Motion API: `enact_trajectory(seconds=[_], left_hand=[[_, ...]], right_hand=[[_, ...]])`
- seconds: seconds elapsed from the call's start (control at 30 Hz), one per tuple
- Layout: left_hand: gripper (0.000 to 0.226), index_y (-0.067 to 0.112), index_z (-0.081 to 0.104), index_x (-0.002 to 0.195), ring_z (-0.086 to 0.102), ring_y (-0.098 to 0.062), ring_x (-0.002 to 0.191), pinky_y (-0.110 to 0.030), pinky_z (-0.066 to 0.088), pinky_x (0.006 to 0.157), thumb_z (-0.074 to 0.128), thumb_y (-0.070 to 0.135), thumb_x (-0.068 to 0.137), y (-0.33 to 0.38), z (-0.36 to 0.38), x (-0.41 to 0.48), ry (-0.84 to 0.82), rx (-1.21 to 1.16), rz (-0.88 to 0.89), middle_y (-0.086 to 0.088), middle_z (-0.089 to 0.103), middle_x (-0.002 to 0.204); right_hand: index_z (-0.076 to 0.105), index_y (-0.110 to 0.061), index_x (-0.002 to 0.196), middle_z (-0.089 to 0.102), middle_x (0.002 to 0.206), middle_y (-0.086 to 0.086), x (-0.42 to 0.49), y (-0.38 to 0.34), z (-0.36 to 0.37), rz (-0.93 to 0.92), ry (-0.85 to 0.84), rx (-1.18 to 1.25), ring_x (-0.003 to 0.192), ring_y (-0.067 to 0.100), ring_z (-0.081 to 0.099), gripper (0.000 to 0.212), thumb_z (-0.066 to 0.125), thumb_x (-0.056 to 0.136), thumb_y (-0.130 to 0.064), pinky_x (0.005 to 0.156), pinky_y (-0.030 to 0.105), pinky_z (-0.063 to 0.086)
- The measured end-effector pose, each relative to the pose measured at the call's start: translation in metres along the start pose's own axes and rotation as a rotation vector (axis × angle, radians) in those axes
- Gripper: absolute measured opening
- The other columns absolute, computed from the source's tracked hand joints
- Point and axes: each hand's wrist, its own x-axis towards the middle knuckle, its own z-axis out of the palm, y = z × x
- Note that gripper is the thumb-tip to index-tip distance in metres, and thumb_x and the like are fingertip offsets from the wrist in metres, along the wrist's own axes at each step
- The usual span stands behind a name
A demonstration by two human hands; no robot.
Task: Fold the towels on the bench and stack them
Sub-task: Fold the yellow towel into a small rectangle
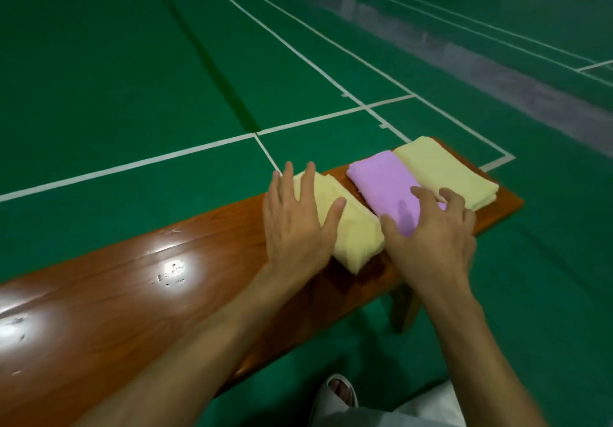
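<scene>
3 folded towels lie in a row on the glossy orange-brown wooden worktop (166, 277), side by side and none stacked yet: the near pale yellow folded towel (351, 224), the lilac folded towel (381, 181) touching it, and the far pale yellow folded towel (444, 171) touching the lilac one at the worktop's far end.

The left hand (295, 224) lies flat on the near yellow towel's left side, its fingers (310, 187) straight and slightly spread, pressing down. The right hand (434, 234) is over the lilac towel's near end, its fingers (428, 197) spread and bent with the tips on cloth. It is blurred and no pinch shows.

My read is that folding looks done and stacking is what's left.

Risks:
- The worktop is shiny and likely slippery, so a sideways push on the lilac towel could shove the far yellow one off the end onto the green court floor (132, 61).
- A lift by 1 edge or with only the bent fingertips could let the layers drop open and undo the fold.
- The near yellow towel's corner sits close to the front edge, so a drag toward the person could tip it over.
- Stacking off-centre could make the pile lean and slide.
</scene>
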Motion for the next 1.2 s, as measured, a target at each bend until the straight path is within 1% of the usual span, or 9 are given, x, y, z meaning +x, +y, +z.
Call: enact_trajectory(seconds=[0.07,0.17,0.23,0.33,0.43,0.6,0.77,1.0,1.2], left_hand=[[0.078,0.032,0.028,0.162,0.000,-0.031,0.159,-0.051,0.008,0.128,0.027,0.073,0.095,0.002,0.009,-0.013,-0.122,0.068,0.074,-0.006,0.009,0.173],[0.084,0.034,0.029,0.162,-0.011,-0.032,0.159,-0.055,0.004,0.128,0.019,0.078,0.091,0.002,0.019,-0.013,-0.225,0.151,0.179,-0.005,0.005,0.174],[0.085,0.034,0.027,0.162,-0.013,-0.031,0.158,-0.056,0.003,0.127,0.020,0.079,0.090,0.004,0.021,-0.006,-0.267,0.161,0.225,-0.004,0.003,0.174],[0.087,0.035,0.023,0.163,-0.017,-0.030,0.158,-0.057,0.000,0.127,0.021,0.080,0.089,0.013,0.025,0.001,-0.319,0.180,0.235,-0.003,-0.001,0.174],[0.088,0.035,0.024,0.163,-0.016,-0.032,0.158,-0.058,0.000,0.126,0.021,0.081,0.088,0.023,0.032,0.002,-0.326,0.183,0.242,-0.004,0.000,0.174],[0.089,0.036,0.020,0.163,-0.019,-0.034,0.157,-0.061,0.000,0.125,0.018,0.082,0.087,0.030,0.039,0.003,-0.367,0.209,0.244,-0.003,-0.004,0.174],[0.085,0.037,0.014,0.164,-0.022,-0.033,0.156,-0.060,-0.005,0.125,0.023,0.081,0.092,0.034,0.036,0.008,-0.400,0.194,0.224,-0.003,-0.008,0.174],[0.075,0.036,0.014,0.164,-0.012,-0.023,0.159,-0.054,-0.004,0.127,0.034,0.069,0.100,0.011,-0.023,-0.013,-0.340,0.091,0.224,-0.001,-0.002,0.174],[0.083,0.036,0.011,0.164,-0.006,-0.022,0.159,-0.051,-0.001,0.128,0.029,0.073,0.093,-0.043,-0.106,-0.042,-0.263,0.186,0.168,-0.001,0.003,0.174]], right_hand=[[0.034,-0.026,0.157,0.012,0.170,0.010,0.015,0.009,0.005,-0.042,-0.083,-0.064,0.154,0.037,0.011,0.065,0.050,0.100,-0.053,0.122,0.056,0.021],[0.016,-0.030,0.163,-0.001,0.173,0.006,0.037,0.024,0.016,-0.168,-0.206,-0.213,0.158,0.036,-0.003,0.070,0.029,0.102,-0.063,0.125,0.061,0.006],[0.009,-0.033,0.163,-0.003,0.173,0.004,0.049,0.037,0.022,-0.296,-0.248,-0.329,0.158,0.035,-0.007,0.075,0.015,0.099,-0.070,0.123,0.064,0.003],[0.004,-0.039,0.163,-0.006,0.172,0.004,0.062,0.056,0.022,-0.356,-0.267,-0.442,0.157,0.037,-0.009,0.093,-0.002,0.083,-0.085,0.120,0.069,-0.002],[0.000,-0.044,0.162,-0.008,0.172,0.004,0.080,0.070,0.018,-0.357,-0.294,-0.464,0.157,0.040,-0.009,0.106,-0.002,0.071,-0.097,0.119,0.069,-0.003],[-0.002,-0.045,0.161,-0.003,0.172,0.009,0.100,0.083,0.014,-0.308,-0.378,-0.430,0.156,0.043,0.003,0.116,-0.004,0.060,-0.103,0.123,0.065,0.010],[0.007,-0.041,0.162,0.004,0.172,0.008,0.095,0.077,0.010,-0.302,-0.333,-0.399,0.155,0.041,0.009,0.114,-0.003,0.065,-0.099,0.122,0.065,0.014],[0.015,-0.041,0.162,-0.004,0.173,0.001,0.043,0.028,0.022,-0.431,-0.233,-0.251,0.158,0.033,-0.005,0.091,0.006,0.084,-0.087,0.124,0.059,0.001],[0.023,-0.034,0.162,0.009,0.172,0.003,-0.015,-0.049,0.035,-0.562,-0.249,-0.118,0.158,0.030,0.005,0.094,0.009,0.082,-0.083,0.125,0.057,0.010]])
